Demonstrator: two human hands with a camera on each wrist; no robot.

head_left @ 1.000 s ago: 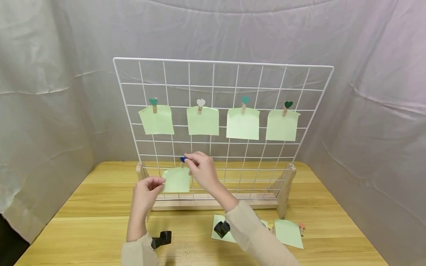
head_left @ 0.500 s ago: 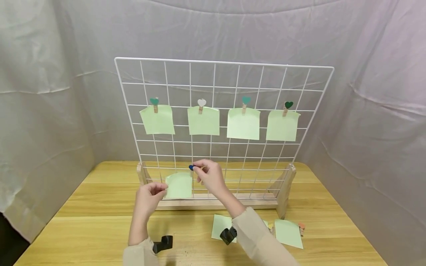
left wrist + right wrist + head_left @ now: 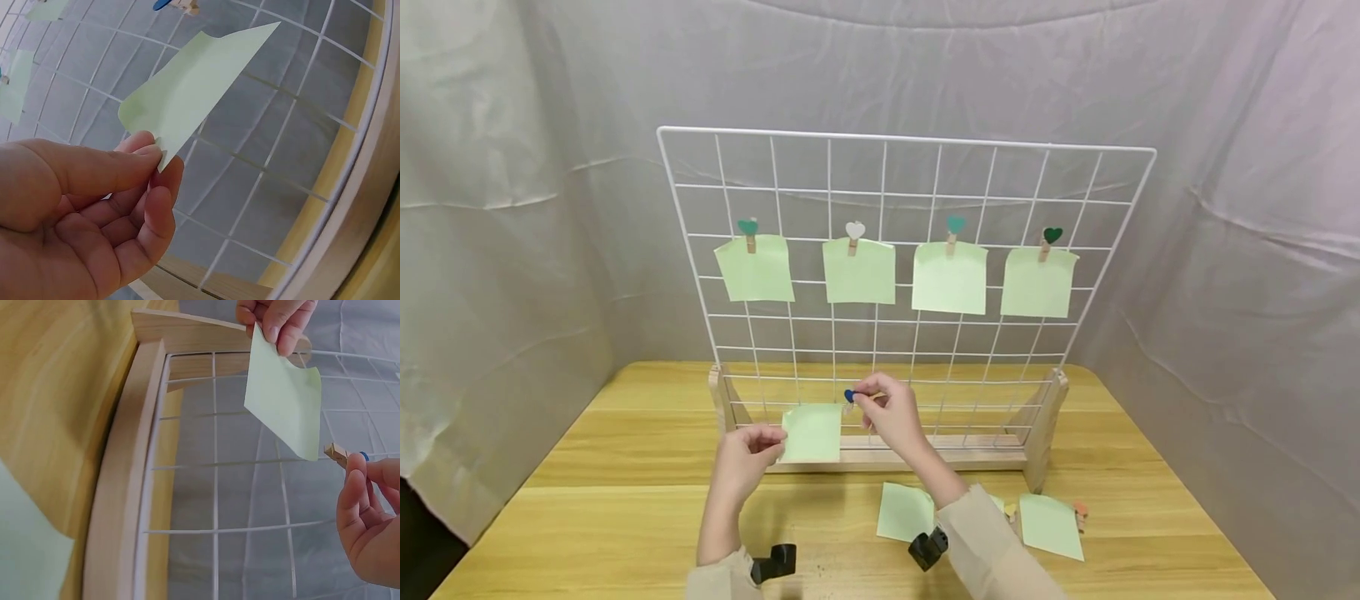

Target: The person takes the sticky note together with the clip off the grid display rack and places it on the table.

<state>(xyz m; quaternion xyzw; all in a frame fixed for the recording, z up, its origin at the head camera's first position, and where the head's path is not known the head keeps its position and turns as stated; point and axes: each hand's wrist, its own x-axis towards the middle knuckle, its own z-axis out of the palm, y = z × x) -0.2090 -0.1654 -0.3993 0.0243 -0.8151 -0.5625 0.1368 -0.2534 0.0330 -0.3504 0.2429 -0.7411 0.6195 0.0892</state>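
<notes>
My left hand (image 3: 741, 458) pinches a light green sticky note (image 3: 812, 433) by its left edge, between thumb and fingers. In the left wrist view the note (image 3: 187, 94) curls a little, in front of the wire grid. My right hand (image 3: 891, 412) pinches a small wooden clothespin (image 3: 337, 454) with a blue heart (image 3: 849, 396) on it. In the right wrist view the clothespin's tip points at the note, with a narrow gap between them. Both hands are at the lower left of the white wire grid (image 3: 895, 319).
Several green notes hang in a row on the grid, each under a heart clothespin, such as the white heart (image 3: 854, 230). On the table (image 3: 625, 500) lie more notes (image 3: 1051, 527), one beside an orange-topped clothespin (image 3: 1080, 515). Wooden feet (image 3: 1045, 433) support the grid.
Both hands have moved down and slightly right, bringing the note and the blue-heart clothespin lower. The clothespin, earlier over the note's top edge, is now off its upper right corner.
</notes>
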